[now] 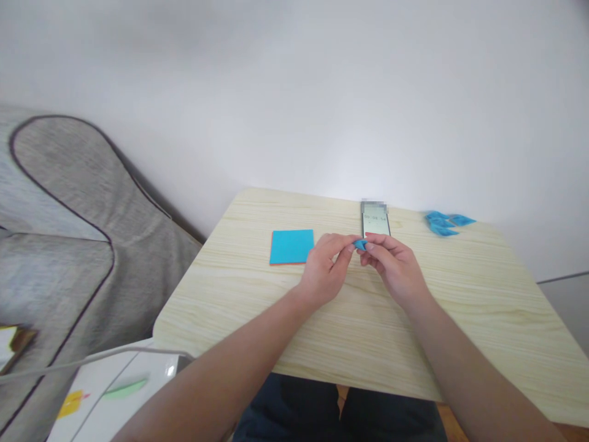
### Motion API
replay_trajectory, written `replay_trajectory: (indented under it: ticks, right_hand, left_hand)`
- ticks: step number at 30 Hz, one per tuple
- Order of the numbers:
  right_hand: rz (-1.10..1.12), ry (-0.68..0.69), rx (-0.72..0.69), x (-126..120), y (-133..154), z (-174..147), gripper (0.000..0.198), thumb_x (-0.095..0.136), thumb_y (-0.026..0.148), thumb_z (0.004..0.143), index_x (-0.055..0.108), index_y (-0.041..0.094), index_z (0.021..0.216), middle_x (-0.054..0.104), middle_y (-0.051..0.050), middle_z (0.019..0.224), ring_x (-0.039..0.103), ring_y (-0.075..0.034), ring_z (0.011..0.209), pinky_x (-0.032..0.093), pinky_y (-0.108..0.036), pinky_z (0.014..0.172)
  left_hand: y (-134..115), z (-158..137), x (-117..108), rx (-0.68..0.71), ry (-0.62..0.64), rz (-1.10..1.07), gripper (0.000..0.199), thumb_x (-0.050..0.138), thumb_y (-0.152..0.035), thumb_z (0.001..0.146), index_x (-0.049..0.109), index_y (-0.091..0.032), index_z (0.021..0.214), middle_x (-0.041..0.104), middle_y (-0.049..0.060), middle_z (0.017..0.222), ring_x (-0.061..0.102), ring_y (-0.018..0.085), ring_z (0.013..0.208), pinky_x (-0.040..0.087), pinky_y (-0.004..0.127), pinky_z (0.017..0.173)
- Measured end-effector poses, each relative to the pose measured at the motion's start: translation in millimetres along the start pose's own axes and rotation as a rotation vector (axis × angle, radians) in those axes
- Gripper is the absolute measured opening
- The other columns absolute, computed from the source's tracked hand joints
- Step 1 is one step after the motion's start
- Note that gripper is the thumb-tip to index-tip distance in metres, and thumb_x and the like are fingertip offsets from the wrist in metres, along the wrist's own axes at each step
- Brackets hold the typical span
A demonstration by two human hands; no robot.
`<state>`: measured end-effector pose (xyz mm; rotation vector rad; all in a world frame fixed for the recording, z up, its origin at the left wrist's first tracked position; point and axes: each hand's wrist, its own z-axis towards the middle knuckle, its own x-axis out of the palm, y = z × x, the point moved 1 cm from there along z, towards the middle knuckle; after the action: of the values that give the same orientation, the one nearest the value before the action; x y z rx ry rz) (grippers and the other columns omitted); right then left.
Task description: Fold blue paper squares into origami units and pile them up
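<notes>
You have a small folded blue paper piece (359,244) between both hands, above the middle of the tabletop (230,294). Your left grip (326,267) pinches its left end between thumb and fingers; your right grip (398,267) is narrowed on the right end, the thumb on the near face.

Directly behind the work lies a smartphone (375,222) showing timer digits; your fingers obscure its lower end, and contact with it cannot be determined. To your left is a stack of square paper (292,247), blue on top with an orange-red edge; your left grip covers its near right corner. Several folded blue pieces (442,222) lie clustered toward the far right. Beyond the tabletop's left side are a grey sofa (138,209) and a pale cable (115,352), which runs toward your left forearm.
</notes>
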<state>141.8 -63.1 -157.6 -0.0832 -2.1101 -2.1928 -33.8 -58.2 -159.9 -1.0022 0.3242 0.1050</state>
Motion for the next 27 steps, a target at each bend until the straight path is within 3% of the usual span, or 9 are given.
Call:
replay_trajectory:
  ticks: [7,19,27]
  right_hand:
    - [0.078,0.006,-0.009,-2.4,-0.1,-2.8,0.010,0.079,0.027,0.084,0.075,0.023,0.092,0.072,0.000,0.083,0.064,-0.013,0.070,0.051,-0.029,0.071]
    - [-0.006,-0.010,-0.091,1.7,6.3,-7.1,0.015,0.082,0.029,0.082,0.071,0.021,0.088,0.075,0.000,0.078,0.067,-0.013,0.068,0.053,-0.028,0.069]
    - [-0.134,-0.029,-0.094,-1.6,7.6,-8.5,0.008,0.073,0.028,0.086,0.075,0.022,0.091,0.077,-0.002,0.083,0.070,-0.018,0.079,0.054,-0.034,0.082]
  left_hand:
    - [-0.5,1.8,2.1,-0.138,-0.037,-0.215,0.025,0.060,-0.039,0.101,0.075,-0.021,0.109,0.076,0.006,0.104,0.066,0.018,0.095,0.050,0.032,0.085]
    - [1.3,2.2,5.1,-0.176,-0.009,-0.131,0.019,0.070,-0.038,0.093,0.072,-0.018,0.094,0.068,0.002,0.086,0.057,0.015,0.083,0.045,0.030,0.080]
    - [3.7,2.3,6.0,-0.167,-0.039,-0.078,0.014,0.069,-0.033,0.093,0.069,-0.019,0.092,0.067,0.001,0.084,0.058,0.015,0.081,0.045,0.030,0.077]
